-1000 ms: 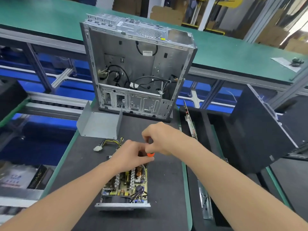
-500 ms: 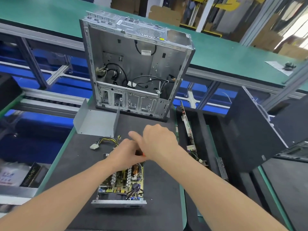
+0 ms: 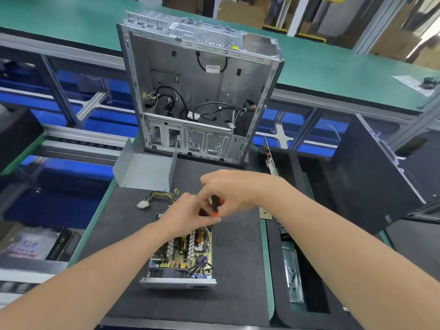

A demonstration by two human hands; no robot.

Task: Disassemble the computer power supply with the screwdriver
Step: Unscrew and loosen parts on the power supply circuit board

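Note:
The opened power supply point(image 3: 181, 256) lies on a dark mat, its circuit board and coils exposed. A black and orange screwdriver point(image 3: 216, 205) stands over its far end. My right hand point(image 3: 234, 190) grips the handle from above. My left hand point(image 3: 184, 216) holds the lower part of the screwdriver over the far end of the power supply. The tip and the screw are hidden by my fingers. A yellow and black cable bundle with a white plug point(image 3: 142, 204) trails from the far left of the unit.
A bent grey metal cover point(image 3: 142, 171) sits beyond the power supply. An empty computer case point(image 3: 197, 91) stands upright behind it. A black side panel point(image 3: 371, 177) leans at the right. Foam trays point(image 3: 292, 265) with metal parts lie right of the mat.
My right hand has risen and turned, so the orange and black handle shows between my hands. My left hand stays on the far end of the power supply.

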